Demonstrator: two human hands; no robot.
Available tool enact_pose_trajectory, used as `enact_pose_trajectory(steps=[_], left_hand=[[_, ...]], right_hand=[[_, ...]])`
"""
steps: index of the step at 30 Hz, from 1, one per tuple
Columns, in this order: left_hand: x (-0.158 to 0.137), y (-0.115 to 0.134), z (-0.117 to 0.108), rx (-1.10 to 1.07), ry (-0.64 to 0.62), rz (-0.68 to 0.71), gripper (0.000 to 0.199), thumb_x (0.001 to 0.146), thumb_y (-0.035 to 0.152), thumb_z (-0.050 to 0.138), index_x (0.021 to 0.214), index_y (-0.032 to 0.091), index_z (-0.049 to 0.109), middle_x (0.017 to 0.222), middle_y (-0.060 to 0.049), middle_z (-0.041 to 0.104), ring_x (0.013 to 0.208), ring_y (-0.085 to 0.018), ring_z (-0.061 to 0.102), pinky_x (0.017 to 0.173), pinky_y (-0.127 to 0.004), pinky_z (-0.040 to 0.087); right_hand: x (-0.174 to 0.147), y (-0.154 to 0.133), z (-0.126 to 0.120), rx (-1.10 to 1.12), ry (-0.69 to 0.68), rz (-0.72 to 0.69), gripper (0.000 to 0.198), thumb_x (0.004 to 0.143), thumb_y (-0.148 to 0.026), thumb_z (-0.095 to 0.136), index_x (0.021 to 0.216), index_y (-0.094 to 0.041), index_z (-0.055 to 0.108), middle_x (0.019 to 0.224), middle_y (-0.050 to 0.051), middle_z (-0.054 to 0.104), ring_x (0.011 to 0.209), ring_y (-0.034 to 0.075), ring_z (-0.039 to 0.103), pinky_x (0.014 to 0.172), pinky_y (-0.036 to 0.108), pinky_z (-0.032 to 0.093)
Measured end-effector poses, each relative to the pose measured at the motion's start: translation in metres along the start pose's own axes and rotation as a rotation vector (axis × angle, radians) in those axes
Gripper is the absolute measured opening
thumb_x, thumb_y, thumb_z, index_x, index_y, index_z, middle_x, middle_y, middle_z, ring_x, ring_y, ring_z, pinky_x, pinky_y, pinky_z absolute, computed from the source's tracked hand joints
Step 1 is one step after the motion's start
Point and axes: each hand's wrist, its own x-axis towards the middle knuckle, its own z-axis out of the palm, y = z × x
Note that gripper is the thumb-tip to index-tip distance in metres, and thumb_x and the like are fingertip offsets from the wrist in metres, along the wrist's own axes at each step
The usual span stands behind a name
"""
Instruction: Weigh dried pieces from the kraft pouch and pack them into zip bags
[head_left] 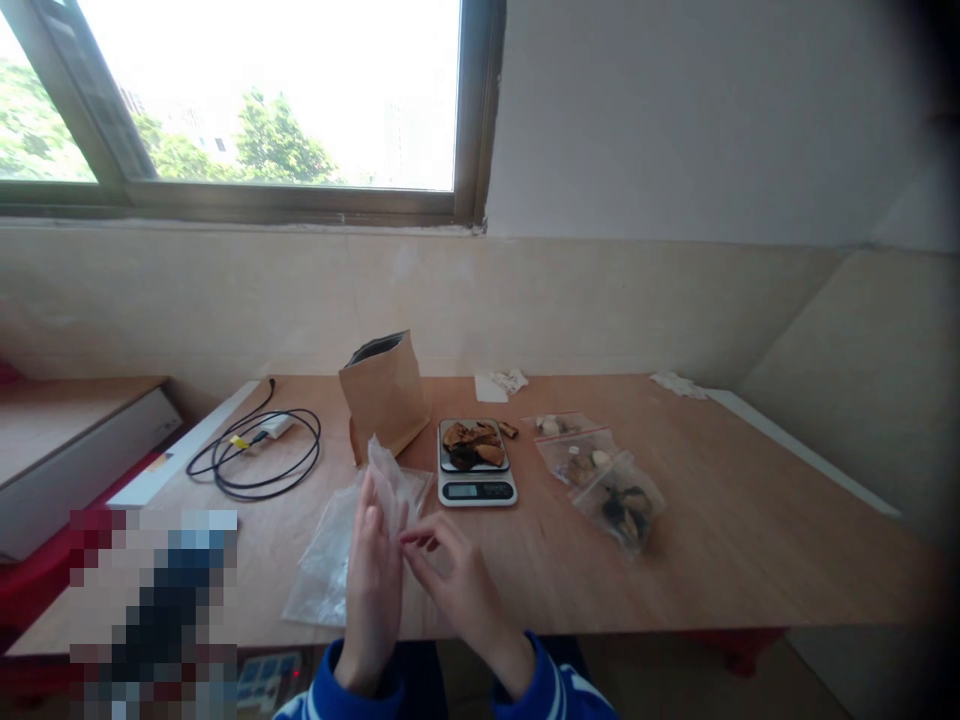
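Note:
Above the table's front, my left hand is raised upright, with a thin translucent plastic bag held between its thumb and fingers. My right hand pinches the right edge of this bag with thumb and index finger. More clear plastic bags lie flat on the table, partly behind my left hand. Beyond my hands, a white digital kitchen scale carries a pile of brown dried pieces; one more piece lies at its right edge. A brown kraft paper pouch stands with its top open, left of the scale.
Right of the scale lie several zip bags with dried pieces inside. A coiled black cable with a white adapter rests on the left. Crumpled white paper lies by the wall. A pixelated patch hides the near left corner.

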Motion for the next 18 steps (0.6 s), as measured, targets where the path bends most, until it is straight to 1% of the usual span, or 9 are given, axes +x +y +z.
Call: enact_pose_trajectory(steps=[2,4,6,7,9,11,12,14,18], left_hand=[[-0.002,0.0,-0.001,-0.133,-0.001,-0.09,0.046,0.096,0.037,0.026,0.141,0.032,0.032,0.141,-0.008,0.046,0.13,-0.022,0.044,0.1,-0.046,0.047],[-0.003,-0.002,-0.002,-0.16,0.033,-0.102,0.045,0.094,0.036,0.035,0.138,0.034,0.032,0.141,-0.008,0.045,0.128,-0.024,0.046,0.097,-0.047,0.049],[-0.005,-0.004,-0.002,-0.056,0.058,-0.002,0.044,0.089,0.035,0.048,0.132,0.033,0.038,0.143,-0.008,0.04,0.131,-0.025,0.042,0.098,-0.047,0.048],[-0.006,-0.006,-0.002,0.034,0.031,0.066,0.042,0.087,0.033,0.053,0.128,0.032,0.043,0.142,-0.008,0.039,0.133,-0.026,0.039,0.101,-0.047,0.046],[-0.006,-0.008,-0.004,0.212,-0.093,0.192,0.038,0.085,0.03,0.057,0.123,0.029,0.051,0.138,-0.009,0.043,0.132,-0.027,0.039,0.102,-0.046,0.044],[-0.006,-0.009,-0.006,0.302,-0.224,0.261,0.038,0.086,0.027,0.056,0.124,0.028,0.053,0.13,-0.01,0.051,0.121,-0.026,0.05,0.096,-0.044,0.048],[-0.005,-0.01,-0.008,0.316,-0.261,0.28,0.04,0.086,0.026,0.056,0.126,0.029,0.051,0.124,-0.009,0.055,0.113,-0.024,0.056,0.092,-0.042,0.051],[-0.002,-0.012,-0.01,0.323,-0.265,0.301,0.045,0.085,0.025,0.059,0.129,0.029,0.048,0.115,-0.007,0.061,0.097,-0.021,0.062,0.083,-0.038,0.054],[0.005,-0.012,-0.013,0.361,-0.229,0.32,0.052,0.082,0.027,0.063,0.131,0.029,0.047,0.102,-0.004,0.064,0.075,-0.015,0.063,0.074,-0.033,0.054]], right_hand=[[0.001,0.001,-0.002,0.002,0.041,0.019,0.012,0.087,-0.03,0.056,0.089,-0.023,0.066,0.087,0.003,0.065,0.081,0.018,0.059,0.075,0.03,0.047],[0.002,0.0,-0.004,0.039,0.109,0.076,0.014,0.087,-0.032,0.056,0.089,-0.022,0.065,0.086,0.003,0.066,0.081,0.018,0.061,0.074,0.03,0.048],[0.003,0.0,-0.007,0.107,0.199,0.141,0.017,0.087,-0.036,0.055,0.091,-0.022,0.064,0.088,0.003,0.067,0.083,0.019,0.062,0.074,0.03,0.048],[0.004,0.0,-0.009,0.141,0.239,0.165,0.019,0.087,-0.038,0.055,0.092,-0.021,0.064,0.089,0.004,0.067,0.084,0.019,0.062,0.075,0.03,0.049],[0.006,0.0,-0.012,0.192,0.278,0.191,0.023,0.086,-0.04,0.056,0.093,-0.021,0.063,0.091,0.004,0.067,0.085,0.019,0.062,0.077,0.03,0.049],[0.009,0.0,-0.014,0.224,0.262,0.202,0.024,0.085,-0.042,0.057,0.094,-0.02,0.064,0.09,0.004,0.067,0.085,0.019,0.063,0.077,0.03,0.049],[0.01,-0.001,-0.015,0.239,0.241,0.206,0.025,0.085,-0.042,0.058,0.095,-0.02,0.063,0.089,0.004,0.067,0.084,0.019,0.063,0.076,0.03,0.05],[0.011,-0.001,-0.017,0.26,0.203,0.213,0.025,0.084,-0.042,0.059,0.094,-0.02,0.063,0.086,0.003,0.068,0.081,0.019,0.063,0.075,0.03,0.05],[0.012,-0.001,-0.017,0.247,0.171,0.217,0.023,0.084,-0.042,0.058,0.09,-0.02,0.063,0.084,0.003,0.068,0.079,0.018,0.063,0.072,0.029,0.049]])
